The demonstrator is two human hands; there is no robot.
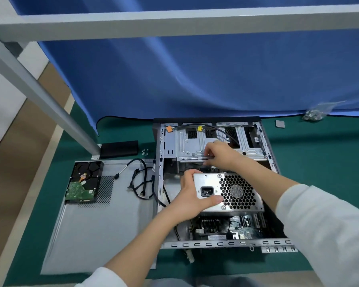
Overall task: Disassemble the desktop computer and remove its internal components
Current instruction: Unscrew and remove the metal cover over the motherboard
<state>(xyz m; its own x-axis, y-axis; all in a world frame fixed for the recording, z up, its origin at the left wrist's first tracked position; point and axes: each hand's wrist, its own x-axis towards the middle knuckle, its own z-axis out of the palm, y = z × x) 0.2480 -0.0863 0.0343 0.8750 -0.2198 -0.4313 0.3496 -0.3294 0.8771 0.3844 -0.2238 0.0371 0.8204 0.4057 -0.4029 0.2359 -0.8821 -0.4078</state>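
The open desktop case (pixel 216 244) lies on its side on the green mat. My left hand (pixel 192 192) grips the left end of the silver power supply (pixel 235 192), which is tilted up inside the case, its socket and honeycomb fan grille facing me. My right hand (pixel 221 154) is behind the power supply, fingers curled at the front edge of the metal drive cage (pixel 192 141); what they hold is hidden. The motherboard (pixel 226 227) shows below the power supply.
The removed side panel (pixel 87 235) lies left of the case, bearing a hard drive (pixel 83 182) and a loose black cable bundle (pixel 142 181). A black box (pixel 119 149) and screws (pixel 144 151) sit behind it. A screw bag (pixel 315 113) and grey pad (pixel 279 123) lie far right.
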